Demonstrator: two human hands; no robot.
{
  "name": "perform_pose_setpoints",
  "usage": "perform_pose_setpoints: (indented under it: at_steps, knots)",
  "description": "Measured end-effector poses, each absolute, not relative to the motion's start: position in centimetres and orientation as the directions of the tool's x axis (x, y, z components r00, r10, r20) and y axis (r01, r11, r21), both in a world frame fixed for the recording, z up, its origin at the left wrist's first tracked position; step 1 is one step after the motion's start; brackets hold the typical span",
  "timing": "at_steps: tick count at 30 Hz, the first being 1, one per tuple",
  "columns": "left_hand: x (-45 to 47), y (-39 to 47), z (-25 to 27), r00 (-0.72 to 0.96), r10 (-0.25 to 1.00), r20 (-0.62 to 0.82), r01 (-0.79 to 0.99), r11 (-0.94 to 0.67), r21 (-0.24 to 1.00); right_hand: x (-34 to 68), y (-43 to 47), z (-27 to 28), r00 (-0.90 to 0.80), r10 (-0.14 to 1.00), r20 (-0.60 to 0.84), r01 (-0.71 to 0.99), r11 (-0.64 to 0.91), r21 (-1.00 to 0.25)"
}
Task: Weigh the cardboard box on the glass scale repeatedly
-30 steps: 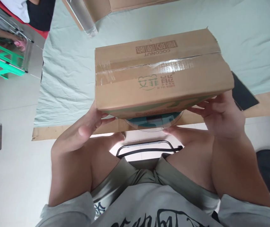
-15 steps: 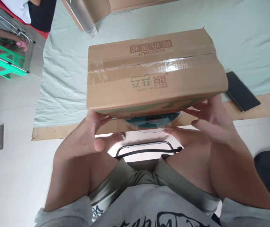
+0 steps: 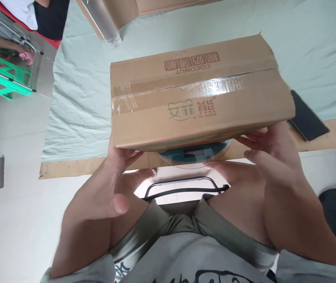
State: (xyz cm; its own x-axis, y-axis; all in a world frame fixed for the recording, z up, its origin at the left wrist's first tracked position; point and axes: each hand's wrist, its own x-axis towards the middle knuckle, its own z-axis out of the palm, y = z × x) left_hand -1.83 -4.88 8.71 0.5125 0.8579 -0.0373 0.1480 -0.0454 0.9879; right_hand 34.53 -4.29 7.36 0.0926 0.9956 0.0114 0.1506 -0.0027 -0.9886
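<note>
A taped brown cardboard box with brown and green print is held between my hands over the table's near edge. My left hand supports its lower left corner, fingers tucked partly beneath and thumb sticking out. At the lower right, my right hand has its fingers under the near edge, with the thumb apart from the cardboard. Below the box, a round glass scale with a blue-green face and dark display shows in part. The box hides the scale's far side and some fingertips.
A black phone lies just right of the box on the pale green cloth. Further back are an open carton and a clear plastic-wrapped item. A green stool and another person's arm are at left.
The box has shifted slightly right and towards me, looking a little larger and more tilted. Both hands moved with it. More of the scale's display now shows.
</note>
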Motion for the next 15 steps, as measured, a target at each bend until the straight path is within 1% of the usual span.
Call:
perform_pose_setpoints:
  at_steps: [4,7,9,13,15]
  knots:
    - [-1.3,-3.9,8.1,0.537,0.842,0.042,0.136,-0.135,0.981,34.5,-3.8,7.0,0.071,0.994,0.077,0.155,0.065,-0.986]
    - [-1.0,-2.4,8.3,0.475,0.877,0.067,0.134,-0.148,0.98,34.4,-2.9,6.4,0.079,0.99,0.114,0.17,0.099,-0.98]
    - [-0.6,-1.0,8.5,0.417,0.905,0.084,0.116,-0.145,0.983,34.2,-1.8,6.1,0.091,0.985,0.147,0.152,0.132,-0.979]
    - [0.1,3.2,8.2,0.342,0.931,0.127,0.114,-0.175,0.978,34.0,2.1,6.8,0.076,0.957,0.282,0.102,0.273,-0.956]
    - [0.1,6.1,7.5,0.31,0.932,0.187,0.089,-0.224,0.971,33.8,4.7,7.6,0.061,0.934,0.353,0.099,0.346,-0.933]
